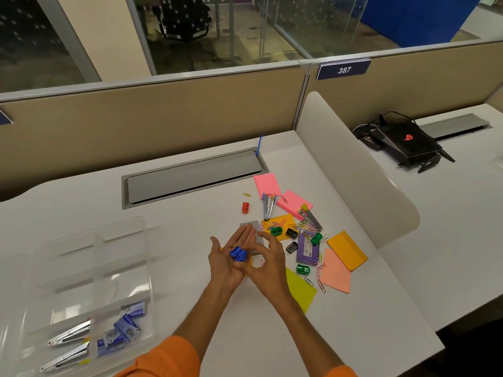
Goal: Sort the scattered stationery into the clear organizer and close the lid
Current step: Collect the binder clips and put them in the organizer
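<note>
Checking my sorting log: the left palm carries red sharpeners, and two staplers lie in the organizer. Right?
No. The head view shows the sharpeners in the left hand are blue; the red sharpener lies on the desk. Two staplers lie in the organizer.

The desk [177, 254] is evenly lit from overhead, only soft shadows being cast; straight edges are bowed by the wide lens, and the clear organizer [81, 254] is blurred

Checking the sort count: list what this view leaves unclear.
Blue pieces in the left hand: overlapping, number unclear, head view.
Grey block: mostly hidden behind the left hand and right hand.
Clear organizer: near corner cut off by the frame's bottom-left edge.
Blue boxes in it: print blurred.
</note>
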`<state>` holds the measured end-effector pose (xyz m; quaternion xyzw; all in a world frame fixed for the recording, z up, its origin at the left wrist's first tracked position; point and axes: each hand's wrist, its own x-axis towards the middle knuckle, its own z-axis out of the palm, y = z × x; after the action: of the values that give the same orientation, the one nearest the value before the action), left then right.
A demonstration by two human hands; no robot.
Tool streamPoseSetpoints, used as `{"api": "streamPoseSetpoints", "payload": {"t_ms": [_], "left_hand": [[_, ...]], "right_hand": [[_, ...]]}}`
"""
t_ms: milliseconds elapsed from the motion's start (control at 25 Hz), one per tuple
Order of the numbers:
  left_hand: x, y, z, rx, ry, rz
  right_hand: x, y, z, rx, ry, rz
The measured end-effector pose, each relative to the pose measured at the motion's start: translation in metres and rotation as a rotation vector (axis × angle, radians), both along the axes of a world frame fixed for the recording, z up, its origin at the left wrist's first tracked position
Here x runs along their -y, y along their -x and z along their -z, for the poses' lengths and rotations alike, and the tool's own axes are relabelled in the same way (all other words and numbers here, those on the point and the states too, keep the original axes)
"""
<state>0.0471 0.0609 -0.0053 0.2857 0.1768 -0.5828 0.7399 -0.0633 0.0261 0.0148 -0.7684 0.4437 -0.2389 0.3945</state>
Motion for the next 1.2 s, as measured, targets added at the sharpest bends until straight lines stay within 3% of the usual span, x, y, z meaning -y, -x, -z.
{"api": "streamPoseSetpoints", "payload": {"t_ms": [280, 400, 880, 1080, 1200], "left_hand": [[0.002, -0.011, 0.007, -0.046, 0.042, -0.067], [0.004, -0.023, 0.009, -0.081, 0.068, -0.127], [0.011, -0.07, 0.023, -0.029, 0.063, -0.182], [0.015, -0.076, 0.029, -0.022, 0.042, -0.176], [0.019, -0.073, 0.029, -0.021, 0.033, -0.162]], "right_hand": [[0.016, -0.008, -0.003, 0.015, -0.108, -0.018], [0.045, -0.017, -0.005, 0.043, -0.03, 0.015], [0.149, -0.091, 0.024, -0.51, 0.062, -0.277], [0.156, -0.093, 0.027, -0.532, 0.112, -0.315], [0.148, -0.089, 0.015, -0.357, 0.038, -0.243]]}}
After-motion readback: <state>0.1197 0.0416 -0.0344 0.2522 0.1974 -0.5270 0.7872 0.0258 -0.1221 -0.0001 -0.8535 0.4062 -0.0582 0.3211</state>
